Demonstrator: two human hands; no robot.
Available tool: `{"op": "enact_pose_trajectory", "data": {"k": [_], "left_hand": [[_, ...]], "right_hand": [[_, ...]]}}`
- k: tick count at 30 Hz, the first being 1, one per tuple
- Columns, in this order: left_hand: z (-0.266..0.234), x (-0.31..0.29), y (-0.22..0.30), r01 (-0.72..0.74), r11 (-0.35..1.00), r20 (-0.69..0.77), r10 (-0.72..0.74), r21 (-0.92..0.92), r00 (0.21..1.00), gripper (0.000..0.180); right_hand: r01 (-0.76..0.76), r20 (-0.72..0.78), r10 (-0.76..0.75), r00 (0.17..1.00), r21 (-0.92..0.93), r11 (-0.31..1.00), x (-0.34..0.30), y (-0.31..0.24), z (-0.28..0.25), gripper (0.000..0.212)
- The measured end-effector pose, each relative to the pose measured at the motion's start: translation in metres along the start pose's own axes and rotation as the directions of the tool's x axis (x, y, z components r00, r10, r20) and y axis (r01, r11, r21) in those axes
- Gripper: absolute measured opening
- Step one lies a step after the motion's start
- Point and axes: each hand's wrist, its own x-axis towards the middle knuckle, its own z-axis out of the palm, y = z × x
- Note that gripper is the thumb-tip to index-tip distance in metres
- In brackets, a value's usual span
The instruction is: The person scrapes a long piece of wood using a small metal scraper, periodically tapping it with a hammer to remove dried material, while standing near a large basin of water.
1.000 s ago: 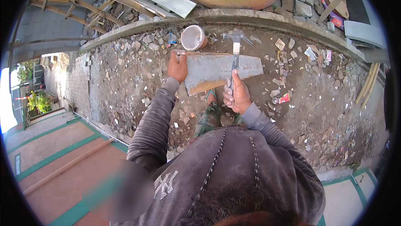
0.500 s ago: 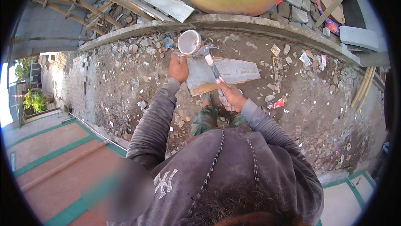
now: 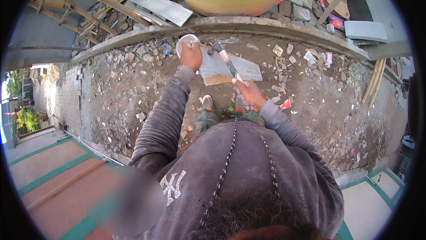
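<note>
Head view: rough, rubble-strewn ground (image 3: pixel 328 111) spreading out; gray tapering board (image 3: pixel 246 68), scuffed, brown-stained along its near edge, sitting in front of the feet. Right hand (image 3: pixel 249 93), fingers closing round the worn handle, is holding a metal claw hammer (image 3: pixel 225 57) near the board's far edge. Left hand (image 3: pixel 191 56) is curling shut by the board's left end, contents hidden, can't tell, and partly covering a pale-rimmed bucket (image 3: pixel 181 43).

bucket (image 3: pixel 179 47) partly covered; butt of hammer (image 3: pixel 226 59) hidden; yellow tub (image 3: pixel 230 3) cut off by top edge.
</note>
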Motion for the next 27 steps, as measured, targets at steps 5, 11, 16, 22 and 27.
{"op": "enact_pose_trajectory", "data": {"k": [5, 11, 16, 22, 27], "left_hand": [[0.026, -0.007, 0.039, 0.037, 0.924, -0.009, -0.043, -0.38, 0.999, 0.068], [0.033, 0.043, 0.019, 0.222, 0.948, 0.266, -0.158, -0.229, 0.951, 0.071], [0.05, 0.048, 0.028, 0.063, 0.979, 0.186, -0.027, -0.193, 0.982, 0.046], [0.042, 0.029, 0.054, 0.083, 0.986, 0.182, -0.056, -0.145, 0.982, 0.048], [0.025, 0.032, 0.043, 0.031, 0.972, 0.245, 0.029, -0.235, 0.969, 0.042]], "right_hand": [[0.079, 0.023, -0.089, 0.996, 0.272, 0.959, -0.067, 0.029, -0.025, 0.052], [-0.074, 0.13, 0.016, 0.991, 0.454, 0.888, -0.076, 0.054, -0.03, 0.064], [0.024, 0.052, -0.084, 0.995, 0.699, 0.715, -0.075, 0.067, -0.009, 0.063], [-0.042, 0.126, -0.057, 0.99, 0.663, 0.748, -0.053, 0.075, 0.062, 0.065], [0.033, 0.032, -0.13, 0.991, 0.881, 0.473, -0.049, 0.09, 0.076, 0.064]]}}
